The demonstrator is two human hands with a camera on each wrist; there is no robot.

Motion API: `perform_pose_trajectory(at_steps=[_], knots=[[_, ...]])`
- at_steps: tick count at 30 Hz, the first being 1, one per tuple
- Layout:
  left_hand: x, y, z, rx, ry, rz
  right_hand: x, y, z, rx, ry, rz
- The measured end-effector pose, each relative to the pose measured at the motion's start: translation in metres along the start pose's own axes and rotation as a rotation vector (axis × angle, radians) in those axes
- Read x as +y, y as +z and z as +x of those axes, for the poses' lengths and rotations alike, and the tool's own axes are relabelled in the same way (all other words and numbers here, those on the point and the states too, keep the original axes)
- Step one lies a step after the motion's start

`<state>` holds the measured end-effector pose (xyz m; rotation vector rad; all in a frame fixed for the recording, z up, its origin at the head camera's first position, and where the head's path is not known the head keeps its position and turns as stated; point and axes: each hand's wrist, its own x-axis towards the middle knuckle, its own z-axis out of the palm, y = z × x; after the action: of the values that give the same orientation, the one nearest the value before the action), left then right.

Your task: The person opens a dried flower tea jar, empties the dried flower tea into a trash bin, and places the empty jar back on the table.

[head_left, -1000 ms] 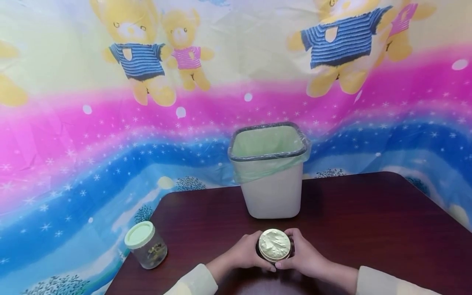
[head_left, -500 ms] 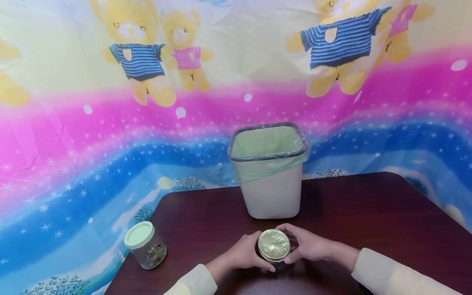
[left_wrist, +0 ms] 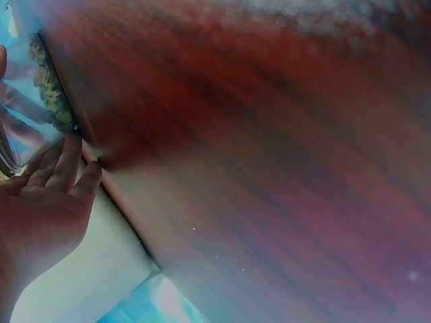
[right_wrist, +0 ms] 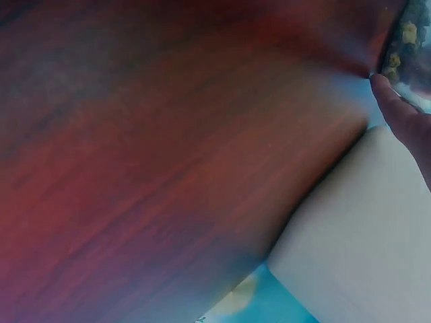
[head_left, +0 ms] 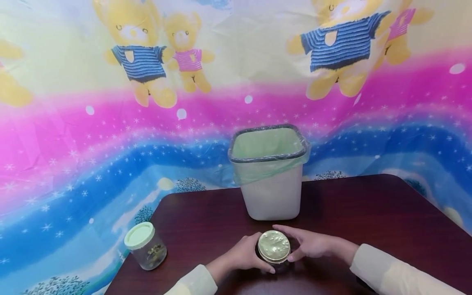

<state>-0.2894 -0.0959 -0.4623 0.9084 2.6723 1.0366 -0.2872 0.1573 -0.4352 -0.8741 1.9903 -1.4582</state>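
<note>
A clear jar with dried yellow-green bits inside stands upright on the table; its round gold-coloured top looks wrinkled and shiny. My left hand grips it from the left, thumb across the near side. From the right, my right hand curves round the jar, its fingers reaching the far side and its thumb at the near right, just below the top. Part of the jar and a right-hand finger show at the corner of the right wrist view.
A second clear jar with a pale lid and similar dried bits stands at the table's left edge. Behind the hands is a white bin lined with a green bag. A printed bear curtain hangs behind the dark table.
My right hand has turned about the jar: its fingers have moved to the far side, and its thumb has shifted right, away from my left thumb. The left hand keeps its hold.
</note>
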Motion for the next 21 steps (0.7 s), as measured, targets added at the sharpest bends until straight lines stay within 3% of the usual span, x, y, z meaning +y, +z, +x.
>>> perform_pose_trajectory(at_steps=[5, 8, 15, 21], knots=[[0.001, 0.001, 0.001, 0.000, 0.005, 0.002, 0.000, 0.014, -0.005, 0.147, 0.005, 0.083], [0.001, 0.001, 0.000, 0.000, 0.007, -0.003, -0.003, 0.029, -0.008, 0.268, -0.002, 0.071], [0.000, -0.001, 0.000, -0.001, 0.002, -0.002, -0.008, 0.064, -0.007, 0.554, 0.068, -0.051], [-0.001, -0.001, 0.000, -0.005, 0.002, 0.004, -0.009, 0.074, -0.001, 0.667, 0.134, -0.181]])
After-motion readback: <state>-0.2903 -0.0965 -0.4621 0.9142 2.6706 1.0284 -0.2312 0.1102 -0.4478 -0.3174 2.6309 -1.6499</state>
